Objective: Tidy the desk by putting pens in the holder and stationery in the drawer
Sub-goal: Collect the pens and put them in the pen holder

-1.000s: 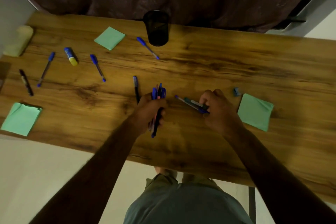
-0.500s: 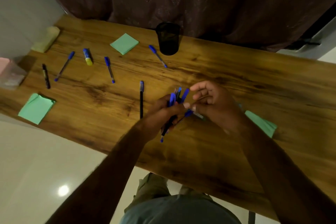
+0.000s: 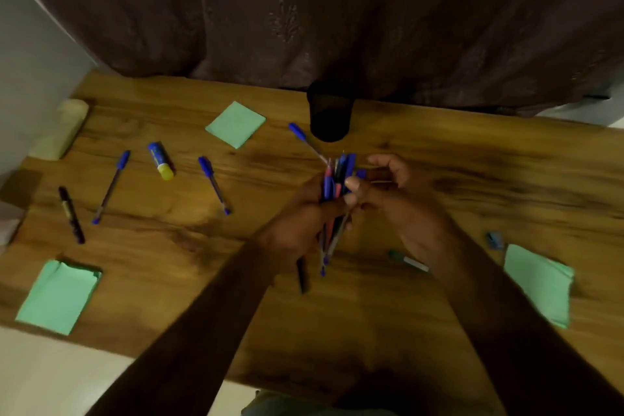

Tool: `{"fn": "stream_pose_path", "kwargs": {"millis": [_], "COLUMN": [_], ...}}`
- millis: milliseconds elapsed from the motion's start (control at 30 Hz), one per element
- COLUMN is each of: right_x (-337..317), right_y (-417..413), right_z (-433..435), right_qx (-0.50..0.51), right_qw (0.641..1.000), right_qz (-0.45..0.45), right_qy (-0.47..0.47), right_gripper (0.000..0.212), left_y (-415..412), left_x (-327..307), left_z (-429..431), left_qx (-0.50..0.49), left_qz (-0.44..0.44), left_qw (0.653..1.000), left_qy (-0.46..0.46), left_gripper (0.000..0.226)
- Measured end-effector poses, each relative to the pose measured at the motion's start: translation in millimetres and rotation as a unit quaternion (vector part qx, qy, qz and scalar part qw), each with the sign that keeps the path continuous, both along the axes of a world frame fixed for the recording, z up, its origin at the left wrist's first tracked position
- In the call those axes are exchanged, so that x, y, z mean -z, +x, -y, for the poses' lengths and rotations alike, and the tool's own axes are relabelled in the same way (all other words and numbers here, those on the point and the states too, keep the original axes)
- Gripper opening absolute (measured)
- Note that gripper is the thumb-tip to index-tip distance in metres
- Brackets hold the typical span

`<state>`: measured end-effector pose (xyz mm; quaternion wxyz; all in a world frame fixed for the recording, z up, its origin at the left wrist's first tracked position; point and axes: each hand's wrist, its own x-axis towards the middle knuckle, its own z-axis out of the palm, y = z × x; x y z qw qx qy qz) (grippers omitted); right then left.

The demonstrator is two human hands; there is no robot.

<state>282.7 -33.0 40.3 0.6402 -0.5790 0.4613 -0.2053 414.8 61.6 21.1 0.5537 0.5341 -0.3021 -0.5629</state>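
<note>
My left hand (image 3: pixel 300 219) is shut on a bundle of pens (image 3: pixel 332 184), mostly blue-capped, held upright over the middle of the wooden desk (image 3: pixel 439 152). My right hand (image 3: pixel 401 203) meets the bundle from the right, thumb and forefinger pinching a blue-capped pen (image 3: pixel 360 173) against it. The black mesh pen holder (image 3: pixel 329 115) stands just beyond the hands at the desk's back edge. Loose blue pens lie by the holder (image 3: pixel 304 138) and to the left (image 3: pixel 213 184) (image 3: pixel 111 186). A black marker (image 3: pixel 71 214) lies far left.
Green note pads lie at back centre (image 3: pixel 236 123), front left (image 3: pixel 59 295) and front right (image 3: pixel 540 284). A glue stick (image 3: pixel 160 160), a small blue sharpener (image 3: pixel 494 240), a green-white pen (image 3: pixel 408 260), a black pen (image 3: pixel 302 275) and a pale block (image 3: pixel 59 128) also lie here. A dark curtain hangs behind.
My right hand lifted pens off the desk and brought them against the bundle in my left hand. Both hands rose and moved toward the holder.
</note>
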Motion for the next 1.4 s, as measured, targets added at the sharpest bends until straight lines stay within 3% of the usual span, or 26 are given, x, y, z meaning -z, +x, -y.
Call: {"fn": "stream_pose_path", "kwargs": {"millis": [133,300,533,900,1133,1267,1400], "right_x": [-15,-37,-63,-31,-12,-14,-10], "right_y": [19,53,110,136,133,132,132], "right_z": [4,24,89,133,131,131,132], "right_qx": [-0.053,-0.073,-0.008,0.030,0.034,0.021,0.021], "right_qw": [0.992,0.995,0.990,0.954,0.956,0.955,0.952], "right_qz": [0.036,0.045,0.046,-0.112,-0.144,-0.154,-0.169], "right_qy": [0.111,0.050,-0.130,-0.278,-0.253,-0.251,-0.252], "right_gripper": [0.029,0.051,0.044,0.034,0.042,0.061,0.051], "left_y": [29,65,99,120,116,119,123], "left_x": [-12,-32,-62,-31,-16,-15,-19], "left_z": [36,85,151,194,186,187,187], "left_qx": [-0.025,-0.051,-0.082,-0.050,-0.006,-0.014,-0.023], "left_qz": [-0.033,-0.129,0.093,0.097,0.070,0.103,0.123], "left_qw": [0.999,0.990,0.986,0.987,0.993,0.991,0.990], "left_qy": [-0.002,0.026,-0.109,-0.120,-0.100,-0.082,-0.059], "left_gripper": [0.009,0.017,0.029,0.034,0.025,0.025,0.027]}}
